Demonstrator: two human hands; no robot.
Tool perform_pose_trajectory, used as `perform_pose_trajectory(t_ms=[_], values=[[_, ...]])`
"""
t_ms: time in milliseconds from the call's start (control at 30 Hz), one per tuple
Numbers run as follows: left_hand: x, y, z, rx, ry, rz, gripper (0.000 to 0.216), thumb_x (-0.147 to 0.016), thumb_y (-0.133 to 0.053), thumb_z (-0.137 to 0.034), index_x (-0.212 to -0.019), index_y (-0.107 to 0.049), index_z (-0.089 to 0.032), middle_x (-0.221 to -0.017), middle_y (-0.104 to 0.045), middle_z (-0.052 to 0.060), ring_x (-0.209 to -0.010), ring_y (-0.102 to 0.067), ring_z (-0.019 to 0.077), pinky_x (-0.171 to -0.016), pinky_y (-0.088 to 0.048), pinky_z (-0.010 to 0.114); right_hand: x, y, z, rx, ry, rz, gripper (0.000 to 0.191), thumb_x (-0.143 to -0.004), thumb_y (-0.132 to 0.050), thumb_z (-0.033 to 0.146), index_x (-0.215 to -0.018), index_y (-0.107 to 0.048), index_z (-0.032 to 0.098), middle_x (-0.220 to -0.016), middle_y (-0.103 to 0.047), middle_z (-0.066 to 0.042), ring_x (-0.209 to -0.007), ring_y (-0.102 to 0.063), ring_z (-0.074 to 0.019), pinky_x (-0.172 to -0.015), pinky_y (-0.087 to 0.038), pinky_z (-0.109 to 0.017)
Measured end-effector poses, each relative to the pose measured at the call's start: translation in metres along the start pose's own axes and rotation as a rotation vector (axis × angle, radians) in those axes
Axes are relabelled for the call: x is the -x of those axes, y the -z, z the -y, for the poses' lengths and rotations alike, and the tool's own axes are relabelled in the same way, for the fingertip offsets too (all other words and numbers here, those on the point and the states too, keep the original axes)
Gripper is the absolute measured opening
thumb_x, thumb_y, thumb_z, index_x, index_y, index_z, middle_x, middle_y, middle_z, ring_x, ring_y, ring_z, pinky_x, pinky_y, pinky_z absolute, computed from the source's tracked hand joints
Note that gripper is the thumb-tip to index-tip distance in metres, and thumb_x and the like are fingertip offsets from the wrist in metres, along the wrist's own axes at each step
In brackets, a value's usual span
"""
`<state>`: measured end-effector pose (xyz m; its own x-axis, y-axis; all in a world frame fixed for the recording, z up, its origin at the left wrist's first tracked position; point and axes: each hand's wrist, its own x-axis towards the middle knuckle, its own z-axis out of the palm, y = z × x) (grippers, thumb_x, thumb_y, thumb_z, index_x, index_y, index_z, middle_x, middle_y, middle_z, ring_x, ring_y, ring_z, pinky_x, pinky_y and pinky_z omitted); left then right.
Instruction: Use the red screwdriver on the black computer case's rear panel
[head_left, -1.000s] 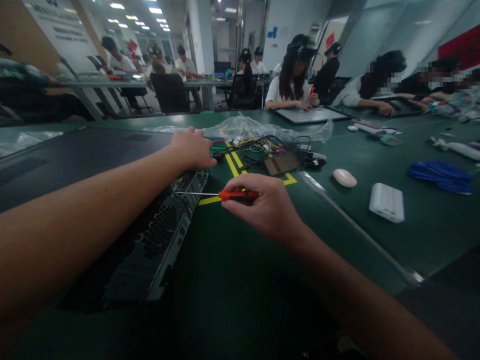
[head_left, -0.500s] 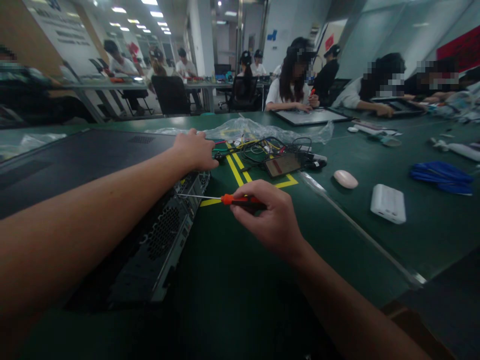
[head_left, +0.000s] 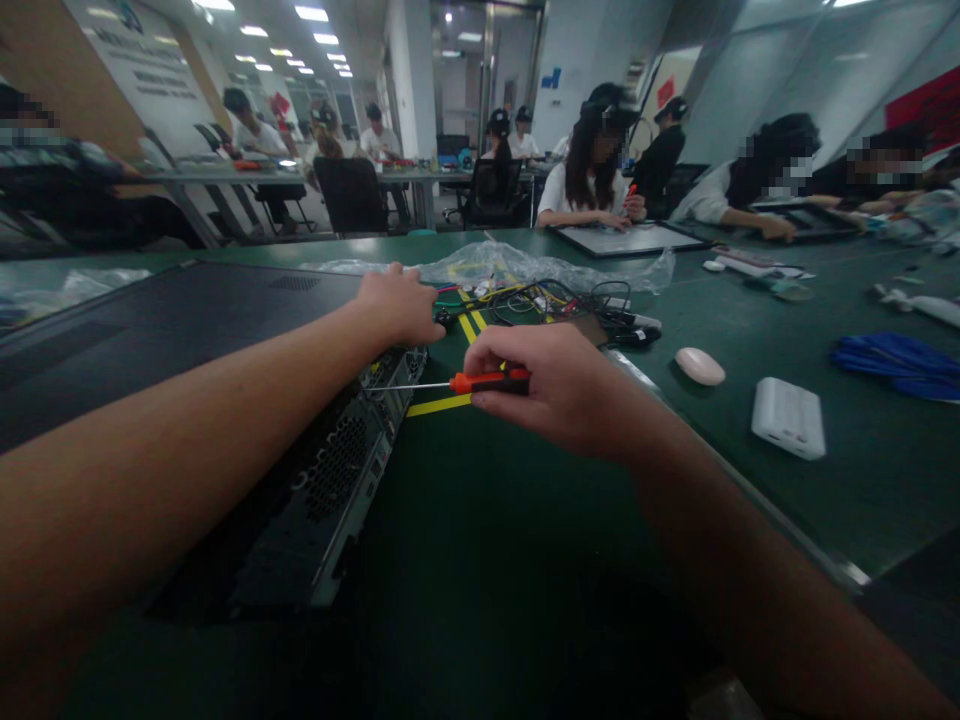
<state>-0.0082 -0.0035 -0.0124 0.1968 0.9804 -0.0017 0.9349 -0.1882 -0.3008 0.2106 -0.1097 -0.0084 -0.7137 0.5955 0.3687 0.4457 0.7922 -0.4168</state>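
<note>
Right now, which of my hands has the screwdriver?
Your right hand: it grips the orange-and-black screwdriver. Your left hand lies palm down on the computer case.

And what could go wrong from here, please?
The orange-and-black screwdriver, its thin metal shaft pointed at the vented rear of the flat black computer case, might slip and scratch it. The bare left hand is close by, so a skidding tip could perhaps jab it.

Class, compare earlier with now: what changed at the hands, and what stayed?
The right hand has turned at the wrist and risen in view, now hiding part of the brown box. Nothing was let go: the screwdriver stays at the black case, the left hand atop it.
</note>
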Motion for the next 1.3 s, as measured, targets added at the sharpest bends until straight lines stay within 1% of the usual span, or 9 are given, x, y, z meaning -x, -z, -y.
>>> perform_pose_trajectory(t_ms=[167,300,500,633,767,900,1000,1200,1300], values=[[0.003,0.002,-0.001,-0.008,0.002,0.006,0.073,-0.101,-0.057,-0.061,-0.163,-0.068,-0.024,-0.168,-0.063,0.021,-0.156,-0.053,0.0469,-0.121,-0.052,0.058,-0.008,0.01,0.019,0.163,-0.138,0.136,0.015,-0.094,-0.075,0.014,-0.109,-0.075,0.018,-0.1,-0.08,-0.005,-0.087,-0.067,-0.0179,-0.077,-0.036,-0.032],[0.005,0.003,-0.002,-0.015,0.01,0.0,0.072,-0.101,-0.059,-0.063,-0.161,-0.07,-0.025,-0.168,-0.062,0.02,-0.156,-0.053,0.047,-0.121,-0.053,0.057,-0.011,0.009,0.025,0.272,-0.193,0.174,0.011,-0.095,-0.073,0.017,-0.106,-0.073,0.021,-0.095,-0.079,-0.004,-0.081,-0.063,-0.018,-0.072,-0.03,-0.034],[0.005,0.002,-0.002,-0.029,0.004,-0.004,0.072,-0.102,-0.057,-0.061,-0.162,-0.069,-0.025,-0.167,-0.063,0.02,-0.155,-0.054,0.0474,-0.119,-0.054,0.058,-0.014,0.009,0.024,0.322,-0.137,0.218,0.003,-0.1,-0.068,0.019,-0.103,-0.068,0.021,-0.083,-0.071,-0.001,-0.071,-0.054,-0.0161,-0.068,-0.023,-0.035],[0.005,0.002,-0.002,-0.022,0.014,-0.002,0.074,-0.102,-0.057,-0.064,-0.167,-0.064,-0.029,-0.167,-0.063,0.018,-0.155,-0.053,0.0471,-0.119,-0.053,0.058,-0.017,0.011,0.024,0.346,-0.114,0.241,0.004,-0.098,-0.069,0.018,-0.099,-0.067,0.021,-0.08,-0.066,-0.001,-0.069,-0.049,-0.0163,-0.068,-0.023,-0.034],[0.007,0.004,-0.002,-0.02,0.017,0.013,0.077,-0.103,-0.056,-0.071,-0.168,-0.061,-0.029,-0.17,-0.06,0.019,-0.157,-0.051,0.0468,-0.121,-0.052,0.057,-0.019,0.009,0.021,0.347,-0.084,0.227,0.003,-0.097,-0.07,0.02,-0.095,-0.068,0.02,-0.078,-0.063,-0.001,-0.068,-0.046,-0.0161,-0.068,-0.024,-0.034],[0.006,0.004,-0.001,-0.01,0.021,0.015,0.079,-0.102,-0.059,-0.069,-0.17,-0.059,-0.031,-0.171,-0.06,0.019,-0.158,-0.049,0.0488,-0.121,-0.051,0.06,-0.017,0.008,0.019,0.351,-0.076,0.204,0.007,-0.096,-0.071,0.023,-0.102,-0.073,0.019,-0.079,-0.066,-0.003,-0.068,-0.047,-0.0168,-0.068,-0.024,-0.035],[0.005,0.002,-0.001,-0.003,0.025,0.005,0.079,-0.1,-0.06,-0.067,-0.171,-0.058,-0.032,-0.17,-0.061,0.018,-0.158,-0.049,0.0494,-0.121,-0.05,0.061,-0.016,0.009,0.02,0.358,-0.096,0.227,0.012,-0.098,-0.072,0.025,-0.107,-0.076,0.018,-0.082,-0.07,-0.004,-0.07,-0.05,-0.0174,-0.068,-0.025,-0.036],[0.002,-0.002,0.002,-0.009,0.024,-0.012,0.08,-0.1,-0.059,-0.067,-0.17,-0.06,-0.029,-0.17,-0.061,0.018,-0.156,-0.051,0.0483,-0.121,-0.049,0.061,-0.017,0.01,0.022,0.347,-0.122,0.295,0.01,-0.101,-0.071,0.025,-0.104,-0.078,0.018,-0.084,-0.072,-0.005,-0.07,-0.052,-0.0178,-0.068,-0.025,-0.036],[0.001,-0.002,0.002,-0.02,0.019,-0.006,0.079,-0.1,-0.058,-0.065,-0.169,-0.061,-0.028,-0.17,-0.061,0.019,-0.155,-0.051,0.0479,-0.12,-0.051,0.061,-0.016,0.009,0.022,0.35,-0.132,0.295,0.016,-0.106,-0.067,0.029,-0.104,-0.079,0.018,-0.084,-0.073,-0.006,-0.07,-0.053,-0.0185,-0.068,-0.025,-0.036]])
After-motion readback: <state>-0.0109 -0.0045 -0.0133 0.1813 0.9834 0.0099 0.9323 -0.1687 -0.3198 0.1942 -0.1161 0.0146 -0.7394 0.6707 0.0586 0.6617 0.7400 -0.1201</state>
